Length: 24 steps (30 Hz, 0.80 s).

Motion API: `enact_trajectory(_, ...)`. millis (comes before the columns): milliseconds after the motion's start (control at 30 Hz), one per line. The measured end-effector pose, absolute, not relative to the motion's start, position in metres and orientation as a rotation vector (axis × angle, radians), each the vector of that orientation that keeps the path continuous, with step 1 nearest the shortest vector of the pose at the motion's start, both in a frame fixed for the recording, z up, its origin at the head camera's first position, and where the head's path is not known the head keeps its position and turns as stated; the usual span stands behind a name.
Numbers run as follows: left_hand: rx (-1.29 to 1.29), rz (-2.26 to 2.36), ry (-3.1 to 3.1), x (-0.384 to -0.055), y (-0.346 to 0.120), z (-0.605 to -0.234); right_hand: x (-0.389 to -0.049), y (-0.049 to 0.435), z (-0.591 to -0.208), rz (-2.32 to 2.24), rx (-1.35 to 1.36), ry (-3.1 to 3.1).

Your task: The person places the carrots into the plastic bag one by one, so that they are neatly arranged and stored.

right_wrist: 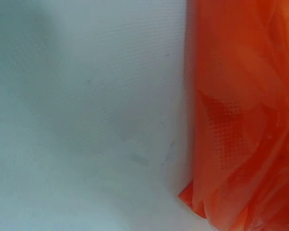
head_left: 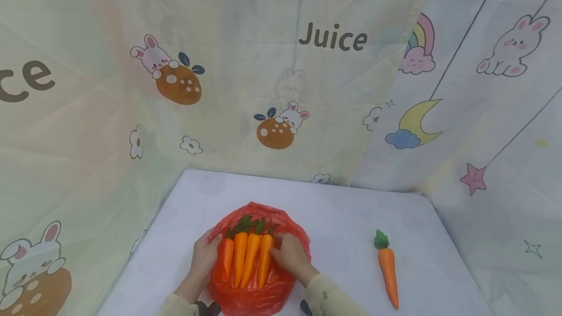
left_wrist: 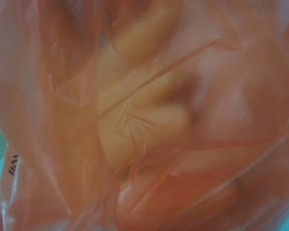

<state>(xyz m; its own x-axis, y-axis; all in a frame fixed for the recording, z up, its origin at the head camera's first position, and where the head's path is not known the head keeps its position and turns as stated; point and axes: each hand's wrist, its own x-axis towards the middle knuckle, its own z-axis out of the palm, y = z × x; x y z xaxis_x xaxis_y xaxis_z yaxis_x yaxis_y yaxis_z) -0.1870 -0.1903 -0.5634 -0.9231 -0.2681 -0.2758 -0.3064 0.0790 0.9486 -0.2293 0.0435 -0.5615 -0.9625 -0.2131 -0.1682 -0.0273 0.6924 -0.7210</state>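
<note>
A red plastic bag [head_left: 252, 301] lies spread open on the white table, also filling much of the left wrist view. Several orange carrots [head_left: 250, 260] with green leafy tops lie side by side in it, tops toward the far side. At the bag's left rim my left hand [head_left: 204, 257] grips the film; its curled fingers [left_wrist: 144, 125] show blurred through the plastic. My right hand [head_left: 291, 256] reaches over the right rim and holds the rightmost carrot [head_left: 265, 261] near its upper end, its fingertips partly hidden. The right wrist view catches only the bag's side [right_wrist: 241, 120] and the tabletop.
Off to the right, a single carrot [head_left: 388, 274] with a green top lies on the white table [head_left: 338, 228]. Printed cloth hangings [head_left: 237, 62] with rabbits and flowers enclose the table at the back and sides.
</note>
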Motion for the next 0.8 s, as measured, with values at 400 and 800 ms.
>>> enact_trajectory(400, -0.608, 2.029, 2.287, -0.187, -0.192, -0.563, -0.217, 0.062, -0.536, -1.016, -0.404, 2.851)
enact_trajectory(800, -0.602, 2.011, 2.317, -0.185, -0.194, -0.562, -0.207, 0.146, -0.529, -1.119, -0.086, 2.958)
